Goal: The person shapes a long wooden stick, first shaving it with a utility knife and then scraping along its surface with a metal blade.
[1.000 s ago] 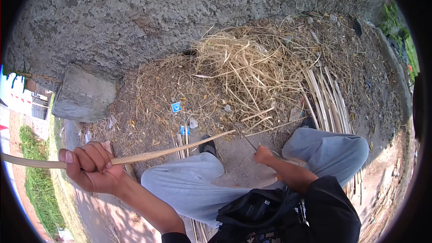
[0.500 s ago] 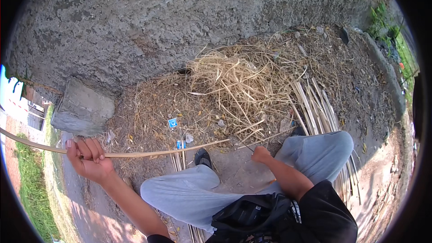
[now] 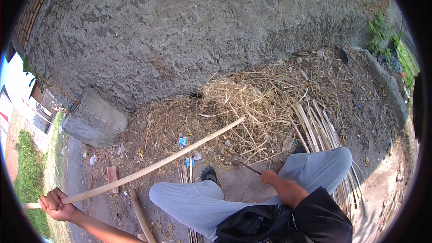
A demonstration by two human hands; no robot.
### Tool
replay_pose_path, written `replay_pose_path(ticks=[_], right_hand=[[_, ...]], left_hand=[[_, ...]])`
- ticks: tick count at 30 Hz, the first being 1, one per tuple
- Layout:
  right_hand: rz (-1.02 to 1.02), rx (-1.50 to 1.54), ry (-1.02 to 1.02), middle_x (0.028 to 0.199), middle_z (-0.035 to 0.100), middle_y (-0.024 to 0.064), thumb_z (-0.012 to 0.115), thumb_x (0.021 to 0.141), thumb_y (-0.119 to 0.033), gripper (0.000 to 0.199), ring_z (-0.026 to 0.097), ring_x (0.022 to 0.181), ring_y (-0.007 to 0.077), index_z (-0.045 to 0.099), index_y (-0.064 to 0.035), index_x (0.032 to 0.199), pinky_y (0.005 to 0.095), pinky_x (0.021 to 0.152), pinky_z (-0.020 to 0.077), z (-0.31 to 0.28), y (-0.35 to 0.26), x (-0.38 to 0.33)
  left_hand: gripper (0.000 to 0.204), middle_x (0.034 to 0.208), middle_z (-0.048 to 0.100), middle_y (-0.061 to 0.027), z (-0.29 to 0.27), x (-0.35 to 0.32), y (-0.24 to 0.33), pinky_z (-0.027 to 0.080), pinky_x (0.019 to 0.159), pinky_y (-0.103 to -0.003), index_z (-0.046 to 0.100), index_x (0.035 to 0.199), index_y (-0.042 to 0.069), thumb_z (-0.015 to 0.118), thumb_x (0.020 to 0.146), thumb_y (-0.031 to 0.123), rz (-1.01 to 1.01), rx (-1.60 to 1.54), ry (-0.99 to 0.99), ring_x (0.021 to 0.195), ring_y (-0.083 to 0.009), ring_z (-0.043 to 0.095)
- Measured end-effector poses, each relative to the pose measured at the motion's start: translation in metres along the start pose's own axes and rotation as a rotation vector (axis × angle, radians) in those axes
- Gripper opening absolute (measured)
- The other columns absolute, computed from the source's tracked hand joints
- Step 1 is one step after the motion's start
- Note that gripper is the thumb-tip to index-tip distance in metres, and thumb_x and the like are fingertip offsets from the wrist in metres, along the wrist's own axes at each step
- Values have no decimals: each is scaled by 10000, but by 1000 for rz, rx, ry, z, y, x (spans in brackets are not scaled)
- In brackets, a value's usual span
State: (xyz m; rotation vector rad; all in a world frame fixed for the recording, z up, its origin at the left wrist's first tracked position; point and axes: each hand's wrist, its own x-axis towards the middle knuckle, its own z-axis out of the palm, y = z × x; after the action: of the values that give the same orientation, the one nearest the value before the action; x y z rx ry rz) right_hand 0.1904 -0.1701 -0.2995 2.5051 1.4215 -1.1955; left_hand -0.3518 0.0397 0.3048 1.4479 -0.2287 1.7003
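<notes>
My left hand (image 3: 57, 204) is stretched far out to the lower left, closed around one end of a long pale cane strip (image 3: 148, 167). The strip runs up and to the right, its far tip reaching a heap of dry straw shavings (image 3: 245, 103). My right hand (image 3: 270, 178) sits between my knees and grips a thin dark blade (image 3: 246, 166) that points left over the ground. My legs in grey trousers (image 3: 193, 202) are folded below. A bundle of split cane strips (image 3: 315, 130) lies beside my right knee.
A rough grey plastered wall (image 3: 193, 31) fills the upper view. A concrete block (image 3: 94, 123) stands at its foot on the left. Another pale stick (image 3: 140, 216) lies near my left leg. Small blue scraps (image 3: 182, 141) dot the littered earth. Grass (image 3: 27, 184) borders the left.
My left hand has swung the cane strip out and lower to the left, so its far tip now points up toward the straw. The view has tilted up toward the wall.
</notes>
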Motion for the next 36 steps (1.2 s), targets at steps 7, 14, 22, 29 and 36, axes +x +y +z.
replay_pose_path(ticks=[7,14,22,29,36], right_hand=[[-24,-58,232,942,681,257,586,714,-128,246,678,931,377,713,9,874,450,799,548,-176,-20,-64],[283,97,1225,787,664,189,709,809,-304,317,630,749,378,644,-19,929,481,711,467,-289,35,-284],[615,557,1441,690,519,122,612,929,-176,249,485,618,208,494,14,816,347,596,406,-53,200,-313],[930,497,701,840,656,184,675,859,-164,266,623,746,264,596,57,983,332,687,476,165,164,-325],[917,676,432,860,669,186,685,847,-166,290,636,762,246,612,62,1010,332,698,487,206,149,-322]], left_hand=[[313,468,277,30,-59,-52,16,275,511,-251,343,631,147,427,932,137,103,-110,183,436,-85,272],[334,541,260,-3,-106,-115,-8,244,502,-282,302,609,137,486,888,144,204,-179,661,495,-136,259],[304,544,268,-4,-106,-170,-67,240,484,-272,309,612,132,480,861,168,174,-285,644,484,-124,266],[279,542,297,5,-118,-186,-89,241,446,-253,331,637,118,464,876,175,83,-364,629,464,-102,285],[307,547,281,10,-121,-193,-91,236,409,-248,362,642,107,471,914,199,-130,-365,1029,461,-106,268]])
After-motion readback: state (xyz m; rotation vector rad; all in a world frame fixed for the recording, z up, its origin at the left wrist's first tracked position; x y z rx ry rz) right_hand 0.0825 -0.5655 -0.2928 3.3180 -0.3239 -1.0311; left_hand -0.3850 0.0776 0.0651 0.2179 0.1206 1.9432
